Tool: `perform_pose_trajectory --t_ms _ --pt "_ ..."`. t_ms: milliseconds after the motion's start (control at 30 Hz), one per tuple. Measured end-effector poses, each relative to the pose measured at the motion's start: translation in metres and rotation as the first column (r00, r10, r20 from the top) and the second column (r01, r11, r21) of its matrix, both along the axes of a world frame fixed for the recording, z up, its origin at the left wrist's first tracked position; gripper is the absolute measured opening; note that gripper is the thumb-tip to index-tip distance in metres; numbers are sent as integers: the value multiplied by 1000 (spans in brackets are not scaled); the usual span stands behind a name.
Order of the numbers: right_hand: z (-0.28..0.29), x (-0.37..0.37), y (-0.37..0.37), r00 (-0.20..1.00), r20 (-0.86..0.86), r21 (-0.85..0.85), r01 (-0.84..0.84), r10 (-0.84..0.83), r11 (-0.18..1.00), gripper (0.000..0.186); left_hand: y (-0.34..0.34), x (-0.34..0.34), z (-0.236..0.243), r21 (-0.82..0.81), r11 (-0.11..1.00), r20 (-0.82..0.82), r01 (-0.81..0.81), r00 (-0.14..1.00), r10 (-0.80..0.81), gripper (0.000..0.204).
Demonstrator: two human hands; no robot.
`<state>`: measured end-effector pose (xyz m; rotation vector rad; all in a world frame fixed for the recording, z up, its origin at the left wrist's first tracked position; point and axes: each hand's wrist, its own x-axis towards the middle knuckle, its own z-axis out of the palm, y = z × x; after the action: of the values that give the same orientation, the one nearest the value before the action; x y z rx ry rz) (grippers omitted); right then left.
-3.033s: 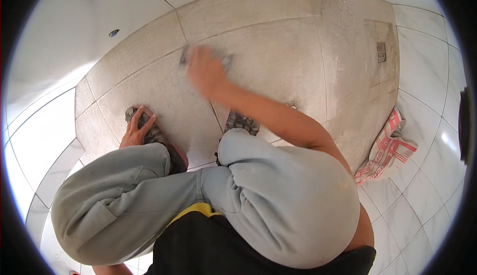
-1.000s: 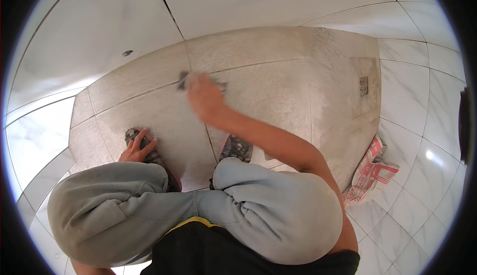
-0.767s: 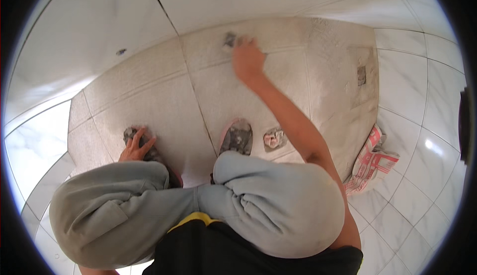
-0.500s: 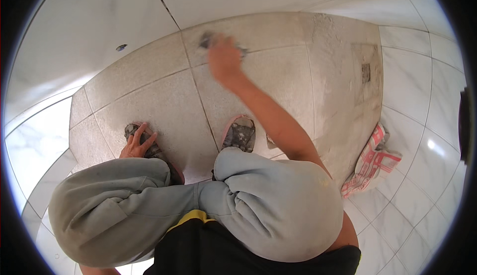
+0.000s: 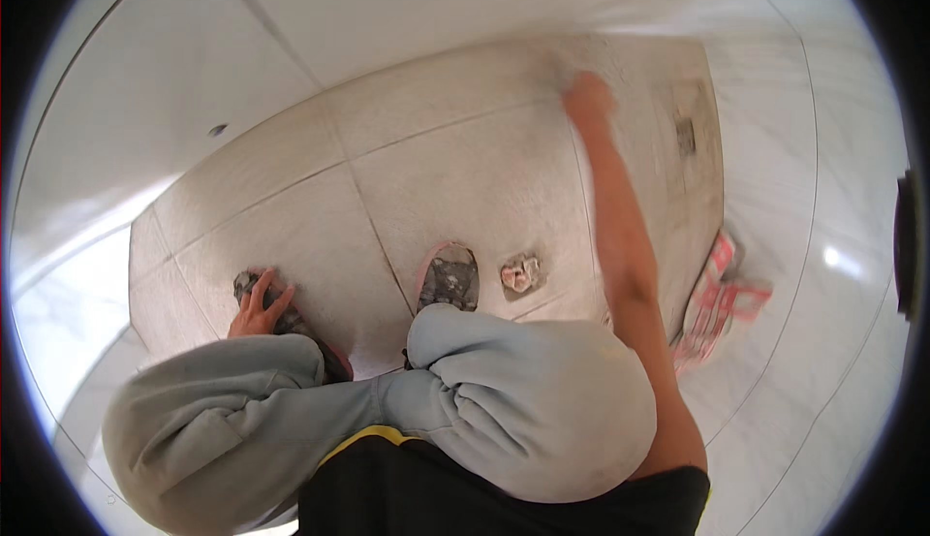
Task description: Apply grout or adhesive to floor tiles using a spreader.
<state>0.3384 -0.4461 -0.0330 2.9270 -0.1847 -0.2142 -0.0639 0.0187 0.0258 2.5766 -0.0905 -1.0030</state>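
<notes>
My right hand (image 5: 589, 100) is stretched far out over the beige tiled floor (image 5: 465, 197), close to the base of the far wall. It is curled around a greyish thing (image 5: 554, 73) that motion smears too much to name. My left hand (image 5: 257, 308) lies on my left shoe (image 5: 289, 321) with its fingers spread, holding nothing. My right shoe (image 5: 449, 277), dark and patterned with a pink edge, stands flat on the floor. Just right of it, a crumpled pinkish scrap (image 5: 520, 272) sits in a small dark square patch.
White marbled tile walls (image 5: 765, 148) close in around the floor. A red and white sack (image 5: 717, 308) lies crumpled along the right edge. At the far right is a small dark square (image 5: 686, 137) in rough floor. The left wall has a small hole (image 5: 218, 130).
My right hand has swept right across the floor with the greyish thing. The crumpled scrap, mostly hidden behind my forearm before, now shows. My left hand stays on the shoe; the view has shifted slightly.
</notes>
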Motion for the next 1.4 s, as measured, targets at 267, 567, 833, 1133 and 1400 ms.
perform_pose_trajectory --t_ms 267,567,833,1133,1400 --pt "-31 -100 133 908 -192 803 -72 372 591 37 2 15 10 -100 993 -91 -66 994 57 72" --pt "-20 -89 232 888 -131 803 -165 440 572 37 0 7 19 -131 981 -44 -140 990 135 68" --pt "-9 -86 248 911 -137 761 -154 388 630 41 2 9 7 -119 991 43 -63 997 69 67" --pt "-14 -83 256 913 -69 777 -204 402 596 41 -4 15 16 -150 987 69 -62 995 73 70" --pt "-7 -73 234 942 -180 778 -39 282 627 47 -6 30 33 -168 975 -82 -147 988 135 72"
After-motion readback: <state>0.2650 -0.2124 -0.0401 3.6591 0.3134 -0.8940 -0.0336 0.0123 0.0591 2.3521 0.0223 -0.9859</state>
